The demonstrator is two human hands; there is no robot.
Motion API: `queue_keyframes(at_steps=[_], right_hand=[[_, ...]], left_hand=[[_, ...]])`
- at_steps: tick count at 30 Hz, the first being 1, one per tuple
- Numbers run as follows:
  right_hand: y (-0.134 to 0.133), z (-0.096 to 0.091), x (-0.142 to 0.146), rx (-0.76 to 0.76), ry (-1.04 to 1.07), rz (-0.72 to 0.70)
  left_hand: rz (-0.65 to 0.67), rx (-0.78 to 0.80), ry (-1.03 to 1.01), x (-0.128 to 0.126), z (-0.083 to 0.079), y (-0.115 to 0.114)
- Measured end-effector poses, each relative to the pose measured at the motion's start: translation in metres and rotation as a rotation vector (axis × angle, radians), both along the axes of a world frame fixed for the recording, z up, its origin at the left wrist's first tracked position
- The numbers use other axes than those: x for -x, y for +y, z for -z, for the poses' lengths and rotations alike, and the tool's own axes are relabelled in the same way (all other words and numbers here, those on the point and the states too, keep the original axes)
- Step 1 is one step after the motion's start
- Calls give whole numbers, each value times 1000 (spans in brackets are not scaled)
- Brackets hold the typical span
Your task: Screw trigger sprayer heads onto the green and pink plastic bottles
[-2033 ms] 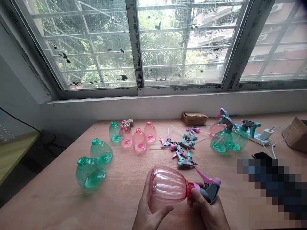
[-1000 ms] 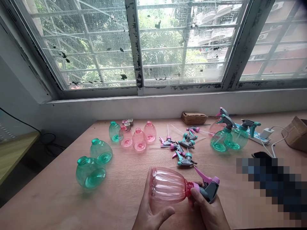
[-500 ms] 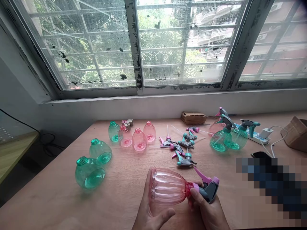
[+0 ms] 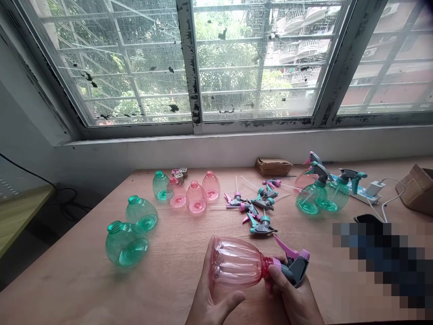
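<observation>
A clear pink spray bottle (image 4: 237,264) lies sideways in the air above the table, its neck to the right. My left hand (image 4: 211,289) cups its base, the thumb standing off the side and the other fingers partly hidden behind it. With thumb and fingers, my right hand (image 4: 292,293) pinches the collar of the grey and pink trigger sprayer (image 4: 295,266) at the bottle's neck. Beyond my hands lies a loose pile of trigger sprayers (image 4: 264,225), some teal and some pink.
Open green bottles (image 4: 126,243) and pink bottles (image 4: 196,198) stand to the left and behind. Bottles with sprayers fitted (image 4: 311,196) stand at the back right, near a power strip (image 4: 361,194). Brown cardboard boxes (image 4: 273,167) and a pixelated patch are also there.
My left thumb has shifted very slightly. The bottle, the sprayer and my right hand look almost the same as before.
</observation>
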State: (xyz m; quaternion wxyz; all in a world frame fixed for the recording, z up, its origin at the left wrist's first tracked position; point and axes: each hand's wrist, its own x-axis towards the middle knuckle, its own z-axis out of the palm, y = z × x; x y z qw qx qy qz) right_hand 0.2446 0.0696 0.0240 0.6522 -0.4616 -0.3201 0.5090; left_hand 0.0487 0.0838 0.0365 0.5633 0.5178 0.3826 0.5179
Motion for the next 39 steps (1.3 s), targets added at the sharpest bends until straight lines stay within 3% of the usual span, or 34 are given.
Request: queue_keyframes(at_steps=[5,13,21,27,35,39], right_hand=[[0,5,-2,23,-30,3],[0,7,-2,-3,-4,-6],[-1,8,-3,-1,-50,-36],[0,11,-4,-12,-30,-14],[-1,12,-5,4,-60,-40],[0,15,-5,-12,-22,-15]], left_hand=[[48,50,-96,0,0,2],[-6,-13,13,1,2,1],[21,59,-48,0,-2,4],[-25,-18,38,0,1,2],[25,89,-88,-2,-4,4],[8,68,-82,-3,-3,5]])
